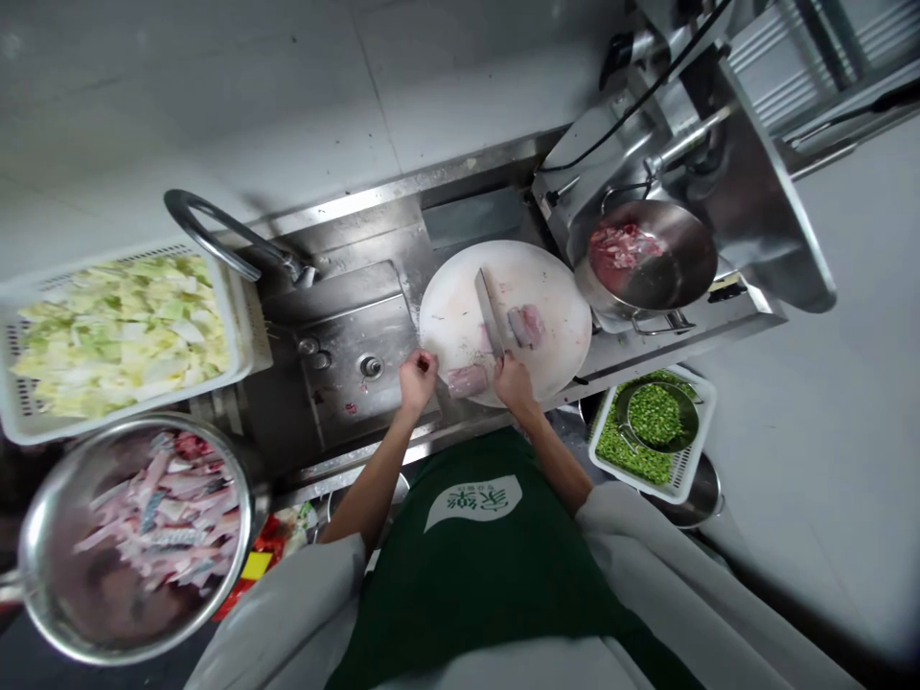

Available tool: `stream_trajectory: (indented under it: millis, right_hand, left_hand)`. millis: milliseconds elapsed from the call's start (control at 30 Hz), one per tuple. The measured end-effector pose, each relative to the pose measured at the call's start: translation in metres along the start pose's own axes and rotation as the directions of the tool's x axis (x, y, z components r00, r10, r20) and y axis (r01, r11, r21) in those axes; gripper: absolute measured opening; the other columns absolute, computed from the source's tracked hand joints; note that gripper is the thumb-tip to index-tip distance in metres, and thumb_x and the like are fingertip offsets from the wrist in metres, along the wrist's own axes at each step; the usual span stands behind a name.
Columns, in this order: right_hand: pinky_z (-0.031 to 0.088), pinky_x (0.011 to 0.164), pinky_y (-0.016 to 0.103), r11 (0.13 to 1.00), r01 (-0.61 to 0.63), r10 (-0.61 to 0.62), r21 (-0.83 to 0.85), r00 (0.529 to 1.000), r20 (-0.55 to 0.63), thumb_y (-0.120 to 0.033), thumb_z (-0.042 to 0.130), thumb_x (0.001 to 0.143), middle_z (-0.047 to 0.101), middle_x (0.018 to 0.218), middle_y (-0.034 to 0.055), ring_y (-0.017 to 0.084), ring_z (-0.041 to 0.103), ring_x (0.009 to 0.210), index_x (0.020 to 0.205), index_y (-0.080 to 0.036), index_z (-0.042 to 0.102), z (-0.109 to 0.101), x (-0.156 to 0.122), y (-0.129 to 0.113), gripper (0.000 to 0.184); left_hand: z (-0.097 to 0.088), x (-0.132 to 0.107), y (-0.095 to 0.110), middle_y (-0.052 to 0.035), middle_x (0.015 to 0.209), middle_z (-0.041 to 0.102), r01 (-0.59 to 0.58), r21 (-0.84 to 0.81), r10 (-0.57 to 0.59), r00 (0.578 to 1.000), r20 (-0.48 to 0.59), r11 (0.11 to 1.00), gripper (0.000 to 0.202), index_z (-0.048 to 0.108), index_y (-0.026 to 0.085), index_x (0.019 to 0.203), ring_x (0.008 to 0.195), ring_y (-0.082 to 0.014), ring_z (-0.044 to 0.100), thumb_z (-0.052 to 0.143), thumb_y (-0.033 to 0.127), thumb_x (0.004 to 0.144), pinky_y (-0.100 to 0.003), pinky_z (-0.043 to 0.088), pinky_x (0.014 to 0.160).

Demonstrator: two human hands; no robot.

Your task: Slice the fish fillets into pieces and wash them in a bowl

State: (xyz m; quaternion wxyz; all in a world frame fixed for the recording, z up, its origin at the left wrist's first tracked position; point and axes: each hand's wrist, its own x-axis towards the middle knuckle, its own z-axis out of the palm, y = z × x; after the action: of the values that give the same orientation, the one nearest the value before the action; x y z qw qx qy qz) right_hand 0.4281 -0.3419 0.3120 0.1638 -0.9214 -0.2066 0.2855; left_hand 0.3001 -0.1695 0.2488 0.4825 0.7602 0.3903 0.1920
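My right hand [513, 379] is wrapped round the handle of a knife [490, 311], whose blade lies across a round white cutting board [446, 287] and points away from me. Left of the blade is a pale pink piece of fish [467, 380], close to the board's near edge. Another piece of fish [527, 326] lies to the blade's right. My left hand [418, 378] is closed, fingers curled together, over the sink's edge just left of the board. Whatever it may hold is too small to make out.
A sink [345, 335] with a curved faucet [216, 230] adjoins the board. Left are a white basket [241, 316] of chopped cabbage and a pot [43, 537] of fish strips. Right stand a steel pot [690, 259] with red scraps and a basket [701, 412] of chopped greens.
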Motion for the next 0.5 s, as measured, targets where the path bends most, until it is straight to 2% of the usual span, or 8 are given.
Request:
stream_trajectory:
  millis: [67, 133, 200, 233, 300, 367, 433, 500]
  right_hand:
    - [0.051, 0.09, 0.04, 1.0, 0.003, -0.004, 0.012, 1.0, 0.008, -0.035, 0.041, 0.113, 0.075, 0.106, 0.0236, 0.036, 0.074, 0.104, 0.133, -0.008, 0.064, 0.007, 0.003, 0.004, 0.041]
    - [0.05, 0.092, 0.043, 1.0, 0.01, -0.01, 0.029, 1.0, -0.002, -0.037, 0.041, 0.113, 0.074, 0.106, 0.0243, 0.037, 0.073, 0.105, 0.133, -0.009, 0.065, 0.011, 0.007, 0.006, 0.042]
    - [0.051, 0.093, 0.044, 0.999, 0.028, -0.027, 0.033, 0.999, -0.021, -0.034, 0.037, 0.113, 0.074, 0.109, 0.0251, 0.037, 0.073, 0.106, 0.131, -0.009, 0.065, 0.011, 0.016, 0.004, 0.043]
    - [0.051, 0.092, 0.043, 0.999, 0.035, -0.034, 0.028, 0.999, -0.033, -0.032, 0.035, 0.113, 0.074, 0.112, 0.0254, 0.037, 0.073, 0.107, 0.13, -0.008, 0.065, 0.009, 0.024, 0.0, 0.043]
    - [0.052, 0.092, 0.041, 0.999, 0.051, -0.051, 0.01, 0.997, -0.06, -0.029, 0.033, 0.112, 0.074, 0.118, 0.0255, 0.035, 0.072, 0.11, 0.128, -0.007, 0.066, 0.003, 0.045, -0.009, 0.042]
    - [0.051, 0.093, 0.038, 0.998, 0.058, -0.059, -0.007, 0.996, -0.072, -0.028, 0.036, 0.112, 0.074, 0.121, 0.0246, 0.033, 0.072, 0.112, 0.126, -0.008, 0.067, -0.008, 0.068, -0.018, 0.039]
    - [0.051, 0.093, 0.036, 0.998, 0.054, -0.055, -0.018, 0.996, -0.071, -0.029, 0.038, 0.112, 0.075, 0.12, 0.0223, 0.031, 0.072, 0.112, 0.124, -0.011, 0.068, -0.022, 0.085, -0.024, 0.037]
    - [0.05, 0.091, 0.035, 0.998, 0.051, -0.053, -0.027, 0.994, -0.091, -0.03, 0.037, 0.112, 0.077, 0.117, 0.0199, 0.029, 0.072, 0.109, 0.126, -0.013, 0.067, -0.034, 0.09, -0.025, 0.037]
  left_hand:
    - [0.022, 0.007, 0.011, -0.0038, 0.084, 0.068, -0.188, 0.096, 0.176, 0.976, 0.125, 0.977, 0.009, 0.066, 0.02, 0.087, 0.077, -0.0182, 0.065, 0.061, 0.021, 0.094, -0.03, 0.054, 0.075]
    - [0.049, 0.016, 0.024, -0.0088, 0.102, 0.072, -0.367, 0.161, 0.307, 0.901, 0.307, 0.916, 0.011, 0.072, 0.019, 0.094, 0.098, -0.0237, 0.067, 0.062, 0.016, 0.093, -0.038, 0.055, 0.092]
    - [0.07, 0.024, 0.035, -0.0119, 0.114, 0.073, -0.46, 0.206, 0.34, 0.833, 0.437, 0.863, 0.016, 0.076, 0.018, 0.098, 0.113, -0.0292, 0.064, 0.063, 0.014, 0.092, -0.046, 0.052, 0.103]
    - [0.075, 0.025, 0.038, -0.0127, 0.117, 0.073, -0.479, 0.234, 0.33, 0.815, 0.476, 0.846, 0.017, 0.078, 0.018, 0.099, 0.116, -0.0313, 0.062, 0.062, 0.014, 0.093, -0.048, 0.05, 0.105]
    - [0.075, 0.021, 0.039, -0.0133, 0.123, 0.073, -0.496, 0.287, 0.296, 0.796, 0.528, 0.82, 0.021, 0.079, 0.018, 0.105, 0.12, -0.0332, 0.06, 0.06, 0.016, 0.097, -0.051, 0.048, 0.105]
    - [0.063, 0.008, 0.034, -0.0133, 0.131, 0.07, -0.517, 0.339, 0.266, 0.778, 0.569, 0.786, 0.024, 0.078, 0.019, 0.118, 0.125, -0.0341, 0.057, 0.063, 0.023, 0.1, -0.05, 0.046, 0.106]
    - [0.048, -0.007, 0.028, -0.0147, 0.137, 0.066, -0.493, 0.411, 0.212, 0.8, 0.562, 0.767, 0.036, 0.073, 0.02, 0.131, 0.128, -0.0361, 0.055, 0.072, 0.032, 0.097, -0.05, 0.045, 0.107]
    - [0.038, -0.021, 0.023, -0.0176, 0.137, 0.064, -0.406, 0.506, 0.115, 0.852, 0.511, 0.761, 0.05, 0.068, 0.02, 0.138, 0.127, -0.0379, 0.055, 0.08, 0.037, 0.092, -0.05, 0.046, 0.106]
